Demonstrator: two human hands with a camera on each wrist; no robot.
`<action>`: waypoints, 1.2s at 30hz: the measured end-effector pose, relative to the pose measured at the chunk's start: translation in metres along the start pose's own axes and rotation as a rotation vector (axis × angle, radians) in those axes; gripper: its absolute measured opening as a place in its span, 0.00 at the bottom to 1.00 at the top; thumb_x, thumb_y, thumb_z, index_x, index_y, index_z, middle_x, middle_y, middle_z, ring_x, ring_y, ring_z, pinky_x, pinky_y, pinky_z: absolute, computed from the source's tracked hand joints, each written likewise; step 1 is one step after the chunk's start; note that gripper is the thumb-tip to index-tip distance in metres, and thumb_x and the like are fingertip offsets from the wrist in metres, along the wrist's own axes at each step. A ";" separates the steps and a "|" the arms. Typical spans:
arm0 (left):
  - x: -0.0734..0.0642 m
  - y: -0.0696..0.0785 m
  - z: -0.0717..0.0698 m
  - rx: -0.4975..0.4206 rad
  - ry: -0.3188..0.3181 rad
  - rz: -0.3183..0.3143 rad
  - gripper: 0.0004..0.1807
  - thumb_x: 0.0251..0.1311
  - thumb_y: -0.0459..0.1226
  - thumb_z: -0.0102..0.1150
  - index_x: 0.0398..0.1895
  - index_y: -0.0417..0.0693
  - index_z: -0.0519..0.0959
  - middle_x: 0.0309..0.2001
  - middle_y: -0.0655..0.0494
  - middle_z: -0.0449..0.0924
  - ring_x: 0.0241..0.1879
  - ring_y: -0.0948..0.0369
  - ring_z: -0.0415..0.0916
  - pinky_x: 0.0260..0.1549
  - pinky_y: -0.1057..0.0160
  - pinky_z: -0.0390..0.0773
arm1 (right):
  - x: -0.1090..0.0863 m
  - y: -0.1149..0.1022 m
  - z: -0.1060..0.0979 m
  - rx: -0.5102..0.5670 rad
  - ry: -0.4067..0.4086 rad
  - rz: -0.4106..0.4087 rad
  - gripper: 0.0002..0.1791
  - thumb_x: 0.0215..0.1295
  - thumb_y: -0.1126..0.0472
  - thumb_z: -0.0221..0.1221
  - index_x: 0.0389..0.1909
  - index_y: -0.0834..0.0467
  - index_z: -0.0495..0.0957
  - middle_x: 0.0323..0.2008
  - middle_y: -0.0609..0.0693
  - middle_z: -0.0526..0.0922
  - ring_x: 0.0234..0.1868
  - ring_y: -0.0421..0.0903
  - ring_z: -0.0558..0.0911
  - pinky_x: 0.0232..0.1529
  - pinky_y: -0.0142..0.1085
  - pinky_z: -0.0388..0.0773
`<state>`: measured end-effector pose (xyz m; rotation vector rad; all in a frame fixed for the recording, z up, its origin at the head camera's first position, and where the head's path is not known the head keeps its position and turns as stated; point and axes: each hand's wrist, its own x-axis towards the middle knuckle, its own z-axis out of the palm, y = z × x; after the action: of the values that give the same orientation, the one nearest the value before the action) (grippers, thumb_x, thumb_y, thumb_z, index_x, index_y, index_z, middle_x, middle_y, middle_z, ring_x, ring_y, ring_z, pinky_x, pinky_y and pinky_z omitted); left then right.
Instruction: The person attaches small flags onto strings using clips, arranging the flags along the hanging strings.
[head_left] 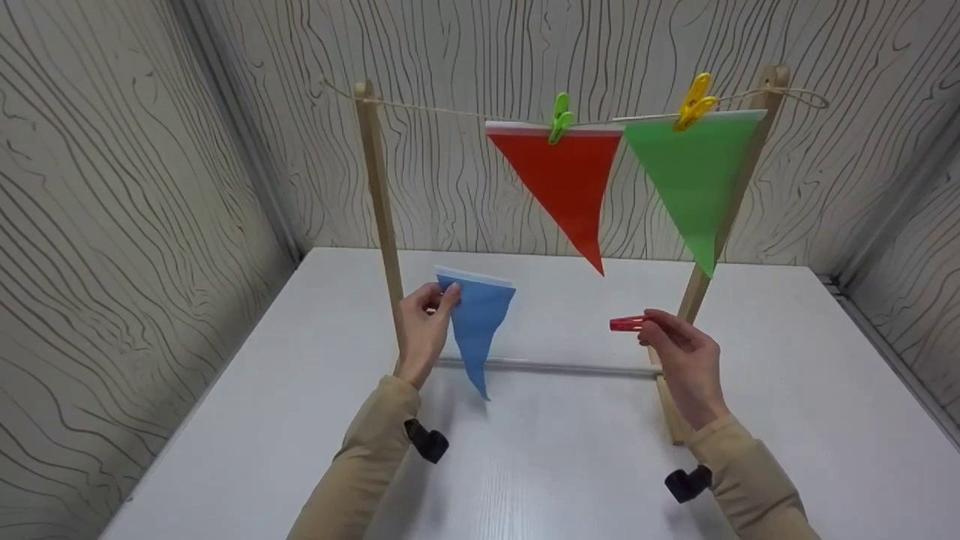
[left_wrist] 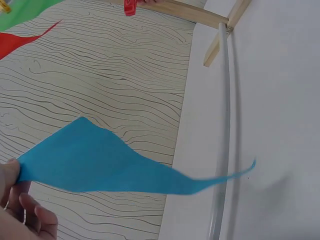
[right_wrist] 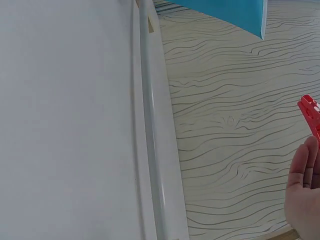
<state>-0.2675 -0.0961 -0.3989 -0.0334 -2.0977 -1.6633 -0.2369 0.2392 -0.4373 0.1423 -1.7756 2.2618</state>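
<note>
In the head view, my left hand (head_left: 425,322) pinches a blue triangular pennant (head_left: 474,311) near its upper left corner, and the point hangs down with a curl. My right hand (head_left: 686,360) holds a red clothespin (head_left: 627,323) between thumb and fingers, its free end toward the left. Above, a string (head_left: 442,109) runs between two wooden posts. On it hang a red pennant (head_left: 566,180) with a green clothespin (head_left: 560,118) and a green pennant (head_left: 694,165) with a yellow clothespin (head_left: 694,103).
The left post (head_left: 381,202) and right post (head_left: 739,202) stand on the white table (head_left: 555,450). A pale rod (head_left: 562,366) joins them low down. Wood-patterned walls (head_left: 465,45) enclose the back and sides.
</note>
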 end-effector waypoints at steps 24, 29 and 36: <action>0.008 0.047 -0.023 -0.228 0.053 0.153 0.08 0.69 0.34 0.59 0.41 0.36 0.81 0.28 0.59 0.74 0.31 0.63 0.69 0.32 0.70 0.69 | 0.003 -0.043 0.064 0.289 -0.193 -0.196 0.15 0.74 0.70 0.52 0.58 0.60 0.76 0.49 0.51 0.81 0.51 0.45 0.85 0.59 0.35 0.80; 0.011 0.057 -0.026 -0.277 0.051 0.180 0.07 0.69 0.33 0.60 0.41 0.35 0.81 0.26 0.60 0.73 0.29 0.64 0.68 0.30 0.70 0.67 | 0.007 -0.053 0.075 0.403 -0.228 -0.222 0.16 0.73 0.71 0.52 0.58 0.63 0.78 0.48 0.52 0.83 0.49 0.45 0.85 0.57 0.31 0.81; 0.016 0.069 -0.029 -0.320 0.042 0.176 0.07 0.70 0.34 0.59 0.37 0.38 0.81 0.23 0.60 0.70 0.25 0.66 0.66 0.26 0.71 0.66 | 0.014 -0.066 0.091 0.511 -0.234 -0.185 0.13 0.72 0.71 0.55 0.53 0.63 0.81 0.46 0.53 0.85 0.46 0.45 0.86 0.54 0.30 0.81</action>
<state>-0.2521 -0.1088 -0.3252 -0.2738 -1.7249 -1.8532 -0.2404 0.1675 -0.3496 0.6616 -1.1710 2.5853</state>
